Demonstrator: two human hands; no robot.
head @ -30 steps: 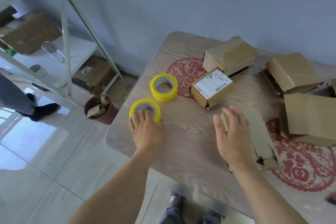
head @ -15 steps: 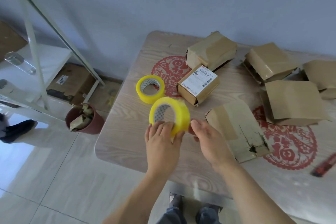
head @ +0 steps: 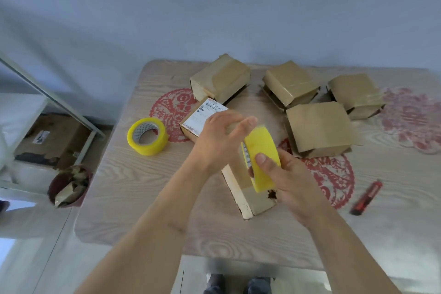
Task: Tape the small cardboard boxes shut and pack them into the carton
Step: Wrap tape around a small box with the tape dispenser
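Half a second on, the tape roll [head: 262, 157] has passed from the left hand [head: 219, 141] into the right hand [head: 284, 179], and the view has swung right to take in more boxes.

Nearest the camera, the right hand's grip is curled round the roll, thumb pressed on its yellow outer band, holding it edge-up above the surface [head: 143, 210], probably so the loose end can be found. The left hand hovers just beyond, its grip spread with fingers straight and holding nothing, seemingly feeling for the tape's end; the fingers are blurred, so contact with the roll cannot be confirmed.

Under both hands lies a flat box [head: 241, 188], torn at one corner and likely first in line for sealing. A red knife [head: 366, 197] waits to the right, handy for cutting. A second tape roll [head: 148, 136] sits on its side to the left, unused.

Farther back stand a labelled box [head: 202, 117], partly hidden by the left hand, and four plain boxes [head: 317, 129], some with gaping flaps. Count: two rolls, six boxes, one knife. No carton shows on the surface; a brown one [head: 55, 141] rests under the shelf [head: 47, 98] at far left, beside a pot [head: 69, 186] of scraps on the floor.
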